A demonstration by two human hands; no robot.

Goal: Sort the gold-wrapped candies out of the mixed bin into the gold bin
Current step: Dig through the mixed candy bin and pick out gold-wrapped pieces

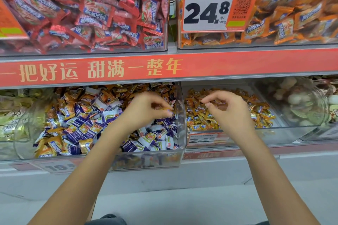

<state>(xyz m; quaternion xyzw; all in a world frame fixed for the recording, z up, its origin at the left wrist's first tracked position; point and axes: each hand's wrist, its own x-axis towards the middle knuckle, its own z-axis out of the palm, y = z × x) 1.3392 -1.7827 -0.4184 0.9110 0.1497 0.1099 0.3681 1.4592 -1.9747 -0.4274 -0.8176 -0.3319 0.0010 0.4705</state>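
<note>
Over the mixed bin point(109, 151), the left hand point(144, 109) pinches a gold-wrapped candy point(167, 108), its long axis pointing right toward the gold bin point(237, 129), under the right hand point(226, 107), whose fingers curl loosely, seemingly empty.

Clear glossy plastic mixed bin point(182, 107), shiny, probably foil candy wrappers point(76, 133)

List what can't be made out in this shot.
- Left hand, head view: a gold candy shows at the fingertips; the curled fingers hide any others.
- Right hand: thumb and finger nearly meet; whether they pinch anything is too small to tell.
- Gold bin price tag: blurred.
- Mixed bin tag: partly cut off.
</note>
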